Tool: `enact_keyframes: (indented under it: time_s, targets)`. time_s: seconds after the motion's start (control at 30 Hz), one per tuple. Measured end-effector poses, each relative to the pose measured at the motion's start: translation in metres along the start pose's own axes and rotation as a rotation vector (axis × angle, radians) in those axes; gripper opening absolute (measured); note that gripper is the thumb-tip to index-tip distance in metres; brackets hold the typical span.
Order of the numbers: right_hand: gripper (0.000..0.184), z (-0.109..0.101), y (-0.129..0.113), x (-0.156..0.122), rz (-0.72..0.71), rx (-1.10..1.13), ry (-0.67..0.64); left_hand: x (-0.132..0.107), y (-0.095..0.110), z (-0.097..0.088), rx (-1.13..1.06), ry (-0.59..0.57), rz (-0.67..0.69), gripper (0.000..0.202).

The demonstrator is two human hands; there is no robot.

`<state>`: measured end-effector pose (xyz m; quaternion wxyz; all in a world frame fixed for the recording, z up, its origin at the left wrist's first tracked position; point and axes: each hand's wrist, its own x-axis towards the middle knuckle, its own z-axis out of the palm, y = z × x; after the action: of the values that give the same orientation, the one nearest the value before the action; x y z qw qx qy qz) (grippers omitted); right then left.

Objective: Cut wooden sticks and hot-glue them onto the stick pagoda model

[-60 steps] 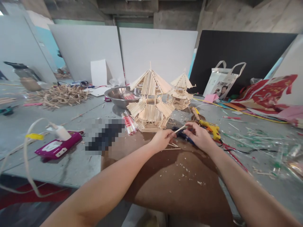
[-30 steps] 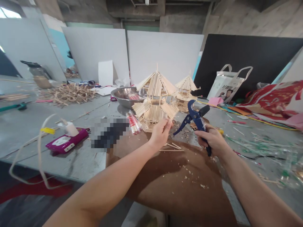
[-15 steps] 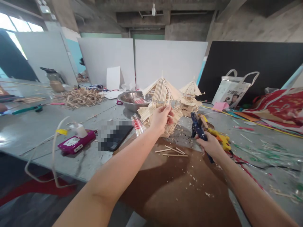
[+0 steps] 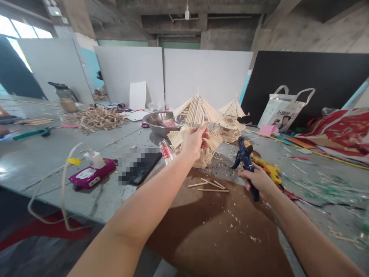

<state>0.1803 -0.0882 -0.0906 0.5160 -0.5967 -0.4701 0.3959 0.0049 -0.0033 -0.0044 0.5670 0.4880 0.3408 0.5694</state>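
Note:
My left hand [image 4: 196, 141] reaches to the front of a pavilion model [image 4: 198, 109] built from thin wooden sticks. Its fingers are closed in a pinch near the gap under the pointed roof; whatever is between the fingertips is hidden. In my right hand [image 4: 258, 179] is a dark blue hot glue gun [image 4: 245, 156], held upright over the right side of the brown board [image 4: 219, 231]. Several loose wooden sticks [image 4: 213, 189] lie on that board below the model. Behind to the right stands a second, smaller stick model [image 4: 232, 119].
Beside my right hand lies a yellow glue gun [image 4: 269, 171]. Left of the model are a metal bowl [image 4: 157, 125], a packet of red-marked sticks [image 4: 166, 152], a phone [image 4: 144, 169] and a purple power strip [image 4: 92, 173] with a white cable. A stick pile [image 4: 99, 119] sits farther left.
The glue gun in my right hand has tilted more upright and shifted slightly right. My left hand stays at the model, almost unmoved.

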Motion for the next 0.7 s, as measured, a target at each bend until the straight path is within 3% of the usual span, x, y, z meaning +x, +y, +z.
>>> enact_keyframes:
  time_s: [0.2, 0.33, 0.7]
  targets:
    - [0.022, -0.002, 0.002, 0.004, 0.086, 0.030, 0.140, 0.001, 0.002, -0.001, 0.001, -0.005, -0.002, 0.020]
    - [0.017, -0.006, 0.010, 0.012, -0.091, -0.082, 0.247, 0.003, 0.002, -0.003, -0.003, -0.016, -0.013, 0.019]
    - [0.012, -0.008, 0.018, 0.013, -0.105, -0.063, 0.222, 0.004, 0.004, -0.003, -0.003, -0.028, 0.003, 0.020]
